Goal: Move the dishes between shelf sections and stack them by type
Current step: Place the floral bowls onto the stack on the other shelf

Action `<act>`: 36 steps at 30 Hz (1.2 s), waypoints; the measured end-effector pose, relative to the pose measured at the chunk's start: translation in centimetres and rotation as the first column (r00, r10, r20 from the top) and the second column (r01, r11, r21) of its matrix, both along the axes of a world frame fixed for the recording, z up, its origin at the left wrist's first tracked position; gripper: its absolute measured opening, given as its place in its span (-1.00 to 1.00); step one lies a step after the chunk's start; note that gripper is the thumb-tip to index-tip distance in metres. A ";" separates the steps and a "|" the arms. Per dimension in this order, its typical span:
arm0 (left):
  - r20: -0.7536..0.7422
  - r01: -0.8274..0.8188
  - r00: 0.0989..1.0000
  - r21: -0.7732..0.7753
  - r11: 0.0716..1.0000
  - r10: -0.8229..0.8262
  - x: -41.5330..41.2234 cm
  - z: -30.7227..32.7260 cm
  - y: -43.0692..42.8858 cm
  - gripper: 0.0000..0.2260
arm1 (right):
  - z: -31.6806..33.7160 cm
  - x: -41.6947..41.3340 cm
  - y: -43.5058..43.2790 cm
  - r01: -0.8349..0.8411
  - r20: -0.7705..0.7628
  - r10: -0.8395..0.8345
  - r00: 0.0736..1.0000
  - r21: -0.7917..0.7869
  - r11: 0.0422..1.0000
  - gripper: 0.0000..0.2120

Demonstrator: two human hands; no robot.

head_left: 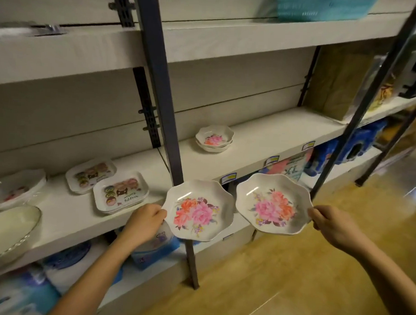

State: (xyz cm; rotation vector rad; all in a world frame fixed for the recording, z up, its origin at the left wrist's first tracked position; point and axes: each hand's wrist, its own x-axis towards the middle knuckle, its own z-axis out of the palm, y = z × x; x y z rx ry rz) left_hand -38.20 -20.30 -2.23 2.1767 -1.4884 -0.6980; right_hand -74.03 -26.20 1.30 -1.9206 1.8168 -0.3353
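My left hand (145,222) grips the left rim of a scalloped white dish with pink and orange flowers (198,210), held in front of the shelf's dark upright. My right hand (328,222) grips the right rim of a matching floral dish (272,203). Both dishes hang in the air in front of the shelf edge, side by side and apart. A short stack of the same floral dishes (214,138) rests on the right shelf section. On the left section lie two stacks of rectangular cartoon plates (121,192) (91,174).
A dark metal upright (162,89) divides the two shelf sections. Round white plates (15,188) and a large rimmed plate (8,230) sit at far left. Blue packaged goods fill the lower shelf (64,270). A cardboard box (339,79) stands at right. Wooden floor (292,278) lies below.
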 end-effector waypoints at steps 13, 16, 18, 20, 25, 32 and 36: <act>-0.008 -0.097 0.995 -0.063 0.993 0.097 -7.6 1.7 -7.9 -0.68 | 0.1 -6.6 -7.2 -0.004 0.058 0.003 0.998 0.014 1.000 -0.62; -0.013 -0.128 0.992 -0.066 0.990 0.128 -8.3 1.6 -10.5 -0.67 | -0.1 -7.1 -9.8 -0.022 0.050 0.022 0.999 0.000 1.000 -0.63; -0.029 -0.153 0.988 -0.071 0.986 0.151 -8.3 1.3 -12.5 -0.69 | -0.1 -7.4 -11.9 -0.030 0.046 0.030 0.999 -0.006 1.000 -0.64; -0.041 -0.181 0.983 -0.087 0.980 0.178 -8.2 0.9 -14.7 -0.73 | -0.4 -7.4 -14.5 -0.044 0.052 0.045 0.998 -0.008 0.999 -0.64; -0.032 -0.257 0.967 -0.118 0.959 0.255 -7.3 0.2 -20.9 -0.76 | -0.2 -6.0 -22.3 -0.111 0.072 0.111 0.991 -0.001 0.994 -0.66; -0.019 -0.410 0.912 -0.097 0.907 0.410 -4.9 -0.4 -28.8 -0.75 | -0.3 -4.3 -31.5 -0.180 0.084 0.182 0.980 -0.021 0.983 -0.64; -0.024 -0.471 0.882 -0.067 0.880 0.470 -4.2 -0.9 -31.5 -0.70 | -1.1 -4.0 -34.9 -0.225 0.099 0.225 0.969 -0.011 0.974 -0.65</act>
